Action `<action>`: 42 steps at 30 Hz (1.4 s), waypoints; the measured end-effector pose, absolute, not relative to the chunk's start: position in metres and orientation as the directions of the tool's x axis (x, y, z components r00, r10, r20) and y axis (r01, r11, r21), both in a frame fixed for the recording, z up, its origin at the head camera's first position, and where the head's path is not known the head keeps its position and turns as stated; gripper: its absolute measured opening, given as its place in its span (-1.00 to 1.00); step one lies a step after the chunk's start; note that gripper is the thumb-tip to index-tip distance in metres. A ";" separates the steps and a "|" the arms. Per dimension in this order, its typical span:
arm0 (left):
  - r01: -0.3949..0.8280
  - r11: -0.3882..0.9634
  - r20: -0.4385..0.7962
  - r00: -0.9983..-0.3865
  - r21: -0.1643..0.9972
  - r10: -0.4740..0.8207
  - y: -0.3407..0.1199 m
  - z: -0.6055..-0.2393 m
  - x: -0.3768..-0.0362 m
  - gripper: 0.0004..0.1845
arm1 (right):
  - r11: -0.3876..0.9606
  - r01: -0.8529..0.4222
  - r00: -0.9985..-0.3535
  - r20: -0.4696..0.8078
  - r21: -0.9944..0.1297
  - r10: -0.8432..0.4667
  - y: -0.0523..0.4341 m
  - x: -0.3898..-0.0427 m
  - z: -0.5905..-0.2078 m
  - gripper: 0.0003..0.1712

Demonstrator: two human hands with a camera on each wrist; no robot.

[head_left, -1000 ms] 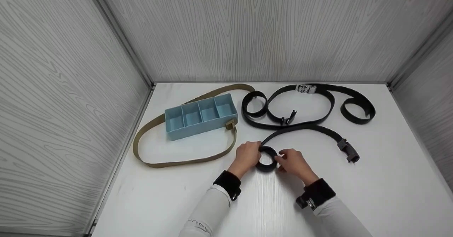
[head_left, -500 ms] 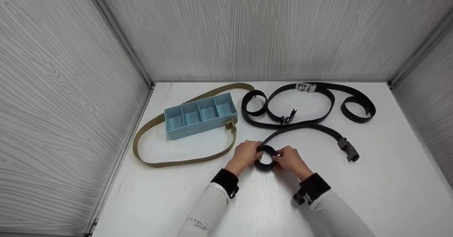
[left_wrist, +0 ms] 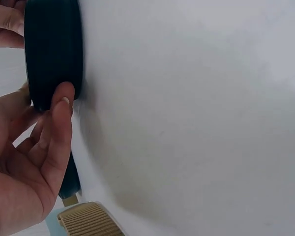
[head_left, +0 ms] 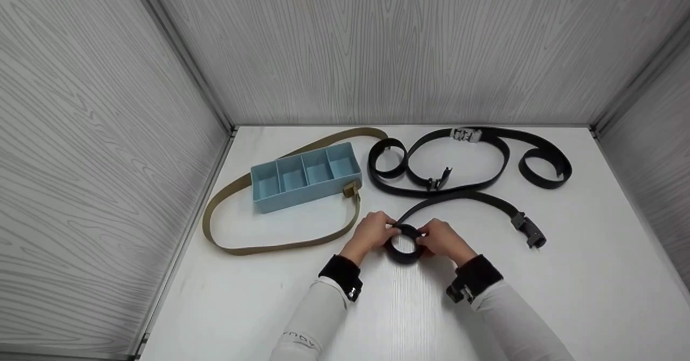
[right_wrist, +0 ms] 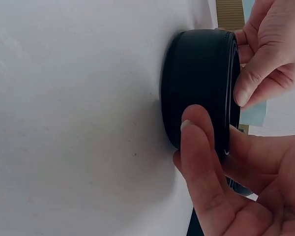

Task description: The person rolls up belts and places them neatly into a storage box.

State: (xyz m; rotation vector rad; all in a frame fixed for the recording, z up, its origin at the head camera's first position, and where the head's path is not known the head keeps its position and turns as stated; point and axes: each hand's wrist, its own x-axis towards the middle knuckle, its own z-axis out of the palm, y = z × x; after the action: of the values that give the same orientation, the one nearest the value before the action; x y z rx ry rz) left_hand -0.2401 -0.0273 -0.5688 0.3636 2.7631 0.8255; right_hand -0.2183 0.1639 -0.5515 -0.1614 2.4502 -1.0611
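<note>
My left hand [head_left: 373,234] pinches the left side of the rolled coil [head_left: 405,243] of the black belt [head_left: 468,197], thumb pressed on its outer wrap. My right hand [head_left: 443,240] holds the coil's right side, thumb and fingers curled round it. I see the coil lying flat on the white table [head_left: 269,296], near the middle of the front edge. The belt's loose tail runs back and to the right and ends at its buckle [head_left: 529,232]. A blue divided tray [head_left: 305,175] sits toward the back left corner, with a tan belt [head_left: 226,242] looped around it. Two more black belts [head_left: 485,156] lie along the back edge.
</note>
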 end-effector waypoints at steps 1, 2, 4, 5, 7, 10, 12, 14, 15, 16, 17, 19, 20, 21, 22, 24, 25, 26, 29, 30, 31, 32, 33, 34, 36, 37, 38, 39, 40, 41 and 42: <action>0.150 0.802 -0.155 -0.945 0.578 0.288 -0.027 -0.569 -0.240 -0.75 | 0.697 0.078 -0.886 -0.371 -0.713 -0.280 0.164 -0.218 -0.551 -0.77; 0.137 0.794 -0.155 -0.948 0.592 0.279 -0.027 -0.568 -0.241 -0.75 | 0.697 0.079 -0.885 -0.372 -0.712 -0.279 0.164 -0.218 -0.551 -0.77; 0.125 0.784 -0.150 -0.952 0.608 0.268 -0.027 -0.568 -0.241 -0.75 | 0.703 0.076 -0.887 -0.370 -0.707 -0.277 0.163 -0.218 -0.551 -0.78; 0.123 0.784 -0.150 -0.952 0.608 0.265 -0.027 -0.568 -0.241 -0.76 | 0.707 0.069 -0.887 -0.367 -0.704 -0.280 0.163 -0.218 -0.551 -0.79; 0.125 0.796 -0.155 -0.952 0.592 0.265 -0.027 -0.567 -0.240 -0.76 | 0.714 0.057 -0.888 -0.363 -0.697 -0.284 0.163 -0.218 -0.550 -0.80; 0.137 0.825 -0.167 -0.948 0.549 0.269 -0.024 -0.567 -0.239 -0.74 | 0.721 0.032 -0.889 -0.350 -0.692 -0.296 0.163 -0.218 -0.548 -0.81; 0.161 0.843 -0.169 -0.944 0.513 0.284 -0.023 -0.567 -0.238 -0.78 | 0.727 0.018 -0.889 -0.343 -0.686 -0.302 0.162 -0.218 -0.547 -0.83; 0.196 0.857 -0.161 -0.939 0.476 0.304 -0.021 -0.567 -0.237 -0.85 | 0.729 0.006 -0.890 -0.337 -0.684 -0.309 0.162 -0.219 -0.547 -0.83; 0.216 0.861 -0.152 -0.937 0.461 0.316 -0.020 -0.568 -0.237 -0.88 | 0.732 -0.002 -0.891 -0.332 -0.681 -0.311 0.162 -0.219 -0.547 -0.83; 0.235 0.864 -0.140 -0.935 0.446 0.327 -0.020 -0.568 -0.237 -0.88 | 0.736 -0.011 -0.892 -0.326 -0.677 -0.313 0.163 -0.220 -0.547 -0.83; 0.252 0.867 -0.127 -0.934 0.431 0.335 -0.019 -0.568 -0.237 -0.86 | 0.737 -0.009 -0.893 -0.326 -0.675 -0.310 0.163 -0.220 -0.548 -0.82; 0.276 0.873 -0.102 -0.934 0.402 0.343 -0.018 -0.569 -0.238 -0.81 | 0.737 -0.019 -0.895 -0.318 -0.675 -0.313 0.163 -0.220 -0.549 -0.82; 0.285 0.876 -0.090 -0.935 0.390 0.344 -0.017 -0.569 -0.238 -0.80 | 0.740 -0.022 -0.896 -0.314 -0.672 -0.312 0.164 -0.220 -0.550 -0.81; 0.290 0.878 -0.077 -0.936 0.381 0.343 -0.017 -0.569 -0.238 -0.79 | 0.741 -0.029 -0.898 -0.307 -0.671 -0.313 0.164 -0.220 -0.551 -0.80; 0.293 0.881 -0.066 -0.938 0.370 0.340 -0.016 -0.569 -0.238 -0.78 | 0.741 -0.033 -0.901 -0.301 -0.670 -0.313 0.164 -0.219 -0.551 -0.80; 0.296 0.887 -0.047 -0.942 0.354 0.333 -0.015 -0.568 -0.237 -0.79 | 0.746 -0.054 -0.909 -0.277 -0.663 -0.312 0.165 -0.218 -0.553 -0.79; 0.296 0.889 -0.036 -0.944 0.349 0.328 -0.014 -0.568 -0.236 -0.79 | 0.750 -0.052 -0.914 -0.271 -0.660 -0.302 0.165 -0.217 -0.554 -0.79; 0.295 0.891 -0.027 -0.946 0.345 0.323 -0.013 -0.568 -0.236 -0.80 | 0.755 -0.056 -0.920 -0.260 -0.654 -0.294 0.165 -0.215 -0.554 -0.78; 0.295 0.894 -0.001 -0.950 0.337 0.313 -0.011 -0.567 -0.233 -0.80 | 0.771 -0.023 -0.931 -0.267 -0.637 -0.249 0.165 -0.208 -0.555 -0.80; 0.295 0.895 0.003 -0.950 0.334 0.312 -0.010 -0.567 -0.233 -0.81 | 0.771 0.003 -0.931 -0.283 -0.636 -0.230 0.165 -0.205 -0.554 -0.80; 0.296 0.896 0.007 -0.950 0.332 0.312 -0.010 -0.567 -0.233 -0.81 | 0.768 0.030 -0.931 -0.298 -0.639 -0.212 0.164 -0.203 -0.554 -0.79; 0.298 0.896 0.007 -0.950 0.330 0.313 -0.010 -0.567 -0.233 -0.82 | 0.765 0.048 -0.930 -0.308 -0.642 -0.200 0.163 -0.201 -0.553 -0.79; 0.300 0.896 0.005 -0.949 0.327 0.315 -0.010 -0.567 -0.233 -0.82 | 0.763 0.061 -0.931 -0.313 -0.644 -0.190 0.162 -0.200 -0.553 -0.80; 0.301 0.895 -0.001 -0.948 0.329 0.319 -0.010 -0.567 -0.234 -0.83 | 0.761 0.068 -0.932 -0.313 -0.645 -0.182 0.161 -0.199 -0.552 -0.82; 0.315 0.891 -0.025 -0.940 0.326 0.341 -0.011 -0.567 -0.235 -0.87 | 0.758 0.069 -0.937 -0.304 -0.649 -0.175 0.159 -0.199 -0.552 -0.86; 0.321 0.889 -0.040 -0.935 0.327 0.352 -0.011 -0.566 -0.235 -0.89 | 0.759 0.065 -0.939 -0.298 -0.648 -0.174 0.158 -0.199 -0.553 -0.87; 0.333 0.885 -0.049 -0.929 0.327 0.367 -0.012 -0.566 -0.235 -0.89 | 0.761 0.062 -0.939 -0.297 -0.646 -0.176 0.157 -0.200 -0.553 -0.87; 0.343 0.880 -0.058 -0.923 0.328 0.381 -0.013 -0.566 -0.236 -0.88 | 0.763 0.058 -0.938 -0.297 -0.644 -0.180 0.157 -0.201 -0.552 -0.87; 0.348 0.875 -0.067 -0.918 0.337 0.391 -0.014 -0.566 -0.236 -0.86 | 0.762 0.059 -0.934 -0.306 -0.644 -0.186 0.157 -0.202 -0.552 -0.87; 0.351 0.870 -0.072 -0.915 0.346 0.397 -0.014 -0.566 -0.236 -0.84 | 0.763 0.055 -0.930 -0.312 -0.644 -0.196 0.157 -0.204 -0.552 -0.86; 0.348 0.868 -0.075 -0.915 0.354 0.397 -0.015 -0.566 -0.236 -0.80 | 0.767 0.047 -0.926 -0.315 -0.640 -0.206 0.157 -0.205 -0.551 -0.86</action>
State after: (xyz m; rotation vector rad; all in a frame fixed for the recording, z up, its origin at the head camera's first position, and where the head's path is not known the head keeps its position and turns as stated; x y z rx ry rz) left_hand -0.2357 -0.0149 -0.5661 0.5812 2.8949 0.5080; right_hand -0.2053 0.1571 -0.5515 -0.1217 2.5926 -0.9540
